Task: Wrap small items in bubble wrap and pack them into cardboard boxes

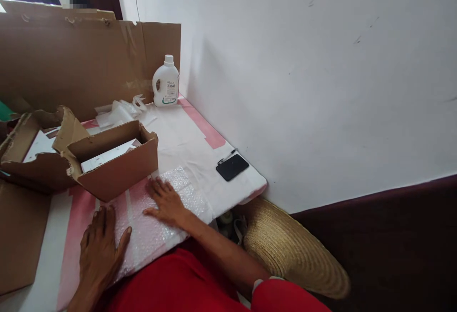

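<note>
- Bubble wrap lies flat at the near edge of the counter, just in front of the cardboard box
- Left hand presses its left end, grip open flat, holding nothing
- Right hand rests on its middle, fingers spread, grip empty

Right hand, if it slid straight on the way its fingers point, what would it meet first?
Most likely the cardboard box: the right hand lies flat on the bubble wrap, fingertips aimed at the box's near wall, seemingly just short of it.
</note>
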